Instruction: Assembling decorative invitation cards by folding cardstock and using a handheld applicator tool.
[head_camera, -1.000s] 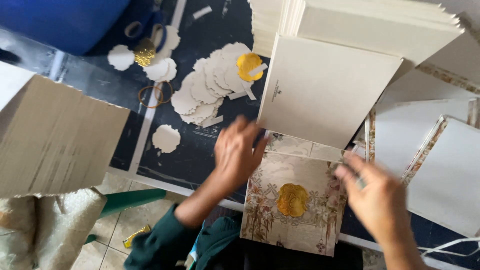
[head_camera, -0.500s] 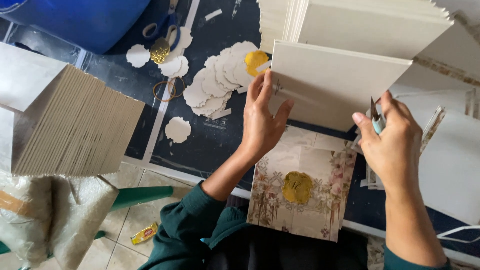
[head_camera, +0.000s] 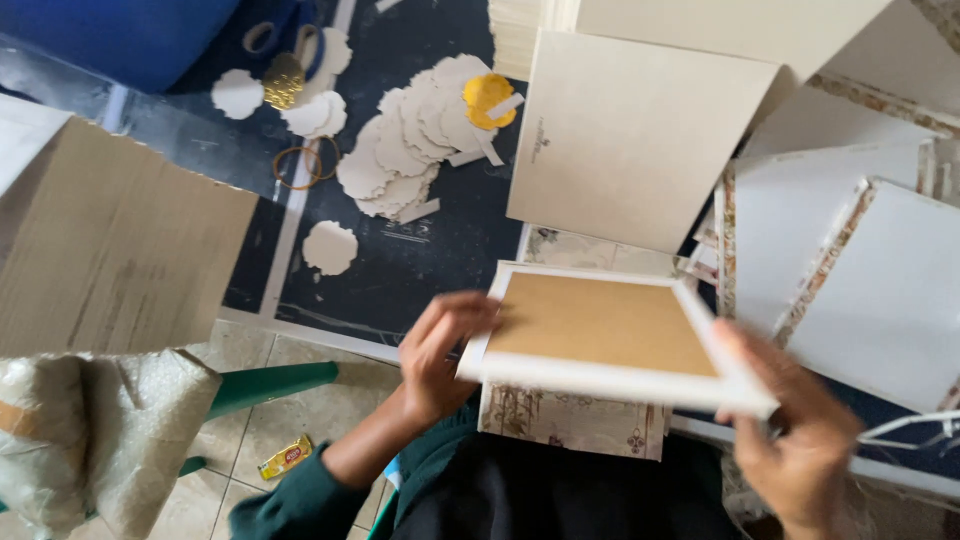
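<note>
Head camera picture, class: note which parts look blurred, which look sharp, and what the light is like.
Head view: the square tray with the brown inside and both hands, left hand and right hand, are smeared by motion blur; the scalloped paper discs and rubber band on the dark mat are sharper; light is soft and even, without glare or hard shadows.

The square board (head_camera: 605, 335) and the right hand (head_camera: 800, 440) are motion-blurred, so the grip there is unclear. The board hides most of the floral card (head_camera: 570, 420) beneath. The cardboard stack (head_camera: 110, 250) runs off the left edge.
</note>
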